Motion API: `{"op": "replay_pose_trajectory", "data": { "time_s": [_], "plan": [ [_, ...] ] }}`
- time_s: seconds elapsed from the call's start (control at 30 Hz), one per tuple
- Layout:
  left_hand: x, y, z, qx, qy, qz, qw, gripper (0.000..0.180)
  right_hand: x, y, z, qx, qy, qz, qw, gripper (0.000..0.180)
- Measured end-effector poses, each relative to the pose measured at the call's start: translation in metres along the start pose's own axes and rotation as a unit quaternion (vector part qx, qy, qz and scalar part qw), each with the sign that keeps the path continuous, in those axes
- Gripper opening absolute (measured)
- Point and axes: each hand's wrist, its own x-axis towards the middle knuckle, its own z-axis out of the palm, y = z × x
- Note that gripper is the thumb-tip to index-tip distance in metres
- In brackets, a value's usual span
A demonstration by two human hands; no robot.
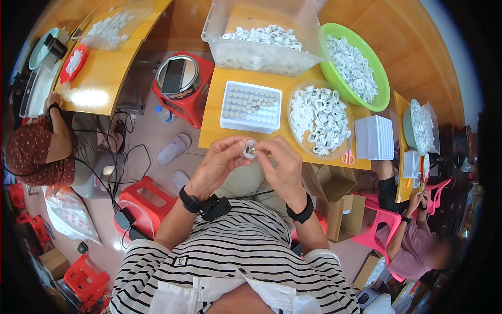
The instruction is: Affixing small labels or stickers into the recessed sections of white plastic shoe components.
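Note:
Between thumb and fingers, my left hand holds a small round white plastic part with dark and metallic bits inside it. My right hand pinches at the part's right edge, on what looks like a small metal piece; the fingertips partly cover it. Both hands are above my lap, just off the table's front edge. Beyond them a white tray holds rows of round grey-white pieces. Right of the tray, a shallow round basin is heaped with white ring-shaped plastic parts.
Pink-handled scissors lie beside stacked white trays. A green basin and a clear bin hold more white parts. Red stools, cables, slippers and cardboard boxes surround me. Two people sit at other tables.

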Motion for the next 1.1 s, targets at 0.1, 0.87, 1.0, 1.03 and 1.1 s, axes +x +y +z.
{"op": "replay_pose_trajectory", "data": {
  "time_s": [0.1,0.87,1.0,1.03,1.1],
  "plan": [
    [0.000,0.001,0.003,-0.008,-0.019,0.008,1.000,0.024,0.002,-0.003,-0.004,0.008,0.010,0.016,1.000,0.015],
    [-0.004,-0.007,0.004,0.048,-0.035,-0.008,0.998,0.022,0.004,-0.002,-0.028,-0.048,-0.133,-0.019,0.990,0.015],
    [-0.005,-0.013,0.008,0.048,-0.034,-0.009,0.998,0.020,0.004,-0.012,-0.031,-0.129,-0.156,-0.032,0.979,0.015],
    [-0.005,-0.015,0.008,0.051,-0.035,-0.004,0.998,0.020,0.003,-0.012,-0.031,-0.109,-0.160,-0.011,0.981,0.014],
    [-0.004,-0.016,0.007,0.055,-0.038,-0.002,0.998,0.020,0.001,-0.007,-0.031,-0.091,-0.161,0.012,0.983,0.014]
  ]
}}
